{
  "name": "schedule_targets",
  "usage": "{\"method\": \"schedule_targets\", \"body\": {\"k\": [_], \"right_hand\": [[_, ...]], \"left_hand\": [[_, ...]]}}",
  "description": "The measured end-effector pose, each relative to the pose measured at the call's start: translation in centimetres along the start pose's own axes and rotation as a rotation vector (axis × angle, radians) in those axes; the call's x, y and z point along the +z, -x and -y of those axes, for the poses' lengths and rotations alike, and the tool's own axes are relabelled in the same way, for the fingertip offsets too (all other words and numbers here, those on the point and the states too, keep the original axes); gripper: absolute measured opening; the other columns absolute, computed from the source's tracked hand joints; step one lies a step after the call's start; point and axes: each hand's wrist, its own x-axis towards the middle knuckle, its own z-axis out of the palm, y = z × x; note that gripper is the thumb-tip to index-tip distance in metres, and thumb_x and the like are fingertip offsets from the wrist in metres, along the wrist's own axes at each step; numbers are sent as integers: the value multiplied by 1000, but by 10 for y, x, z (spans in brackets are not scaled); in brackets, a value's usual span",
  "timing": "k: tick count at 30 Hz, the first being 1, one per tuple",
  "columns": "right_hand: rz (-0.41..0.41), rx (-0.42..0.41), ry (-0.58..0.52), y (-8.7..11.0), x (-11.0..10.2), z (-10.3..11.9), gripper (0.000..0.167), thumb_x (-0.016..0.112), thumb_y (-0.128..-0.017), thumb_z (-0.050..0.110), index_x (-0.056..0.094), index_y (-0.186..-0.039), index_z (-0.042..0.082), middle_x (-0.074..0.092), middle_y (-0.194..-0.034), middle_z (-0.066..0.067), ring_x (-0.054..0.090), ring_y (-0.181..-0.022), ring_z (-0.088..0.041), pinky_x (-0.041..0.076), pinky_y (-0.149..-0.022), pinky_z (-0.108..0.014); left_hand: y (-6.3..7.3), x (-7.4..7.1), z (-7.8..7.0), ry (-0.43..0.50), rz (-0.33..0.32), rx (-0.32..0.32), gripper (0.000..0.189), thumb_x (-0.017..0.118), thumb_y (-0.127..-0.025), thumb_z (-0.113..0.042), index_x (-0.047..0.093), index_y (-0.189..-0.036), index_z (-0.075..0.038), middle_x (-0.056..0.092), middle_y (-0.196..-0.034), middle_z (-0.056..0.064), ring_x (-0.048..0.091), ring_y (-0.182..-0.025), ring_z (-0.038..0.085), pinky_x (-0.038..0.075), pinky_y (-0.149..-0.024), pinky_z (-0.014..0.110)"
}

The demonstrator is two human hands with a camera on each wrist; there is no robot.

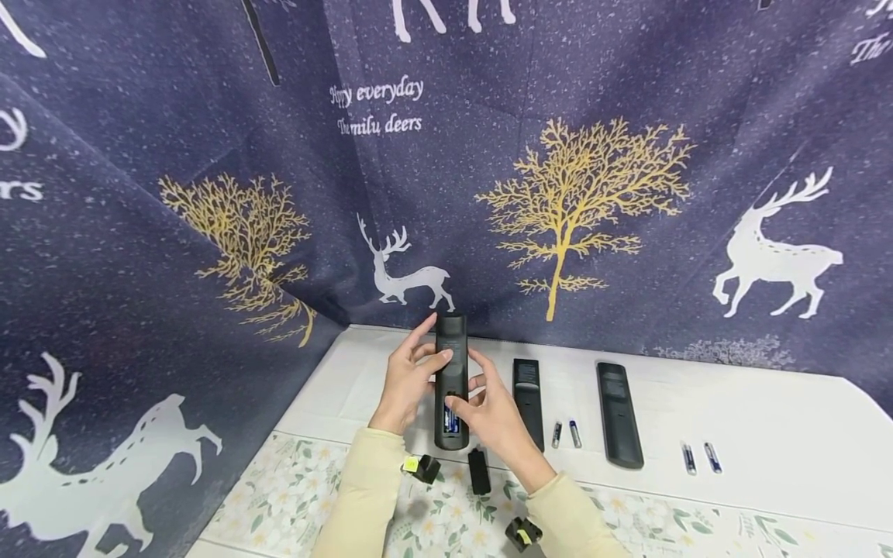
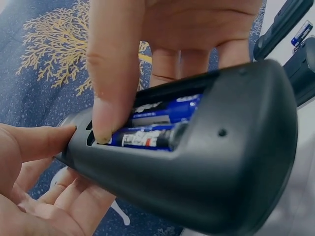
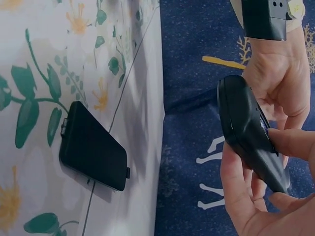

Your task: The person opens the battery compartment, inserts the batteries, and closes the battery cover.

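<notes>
A black remote control (image 1: 453, 376) is held back side up between both hands, its battery compartment uncovered. Two blue batteries (image 2: 152, 136) lie side by side in the compartment. My left hand (image 1: 405, 384) grips the upper part of the remote, thumb on the back and fingers around the side. With its thumb my right hand (image 1: 497, 415) presses on the end of one battery, while its other fingers support the remote from beneath (image 3: 246, 184). Below the remote, a black battery cover (image 1: 478, 471) lies on the table, also visible in the right wrist view.
Two more remotes, one near (image 1: 528, 399) and one farther right (image 1: 618, 415), lie on the white table (image 1: 767, 418). Beside each is a pair of batteries, the nearer pair (image 1: 556, 434) and the far pair (image 1: 689, 458). A patterned curtain (image 1: 446, 170) stands behind the table.
</notes>
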Motion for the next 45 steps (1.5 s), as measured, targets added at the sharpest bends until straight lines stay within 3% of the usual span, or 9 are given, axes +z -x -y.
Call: {"method": "schedule_targets", "body": {"k": [9,19,28,37,45], "right_hand": [[-3,-4,45,0,-4,2,84,81,-95,14,34,-165,9,60,-108,-11,61,-81,-22,54,-68,-38],[13,-17,9,3,-7,4,83,81,-98,26,35,-166,15,61,-118,-11,64,-86,-25,58,-67,-37],[-7,-26,25,5,-19,8,77,81,-98,30,41,-163,17,64,-123,-8,67,-89,-23,64,-70,-45],[-25,-84,133,11,-31,9,57,81,-98,23,57,-150,16,68,-116,-6,67,-92,-17,59,-70,-37],[12,-103,273,20,-40,7,41,83,-94,13,67,-132,11,69,-109,-2,69,-92,-18,59,-76,-38]], "left_hand": [[-1,1,0,-2,-1,-10,69,72,-101,-1,53,-158,-34,67,-108,10,72,-97,24,60,-70,37],[-1,-2,0,11,-7,-4,68,73,-101,-2,54,-157,-34,65,-110,11,71,-96,24,60,-69,36],[-1,-2,-2,22,-4,-12,68,73,-101,-3,53,-158,-35,64,-111,10,71,-94,23,60,-70,35],[-3,-5,-2,-5,-10,9,70,72,-101,-3,48,-162,-26,65,-110,10,71,-92,22,60,-68,36],[-3,-5,-3,1,-27,-4,71,73,-100,-1,50,-161,-28,66,-110,8,70,-89,21,58,-66,35]]}}
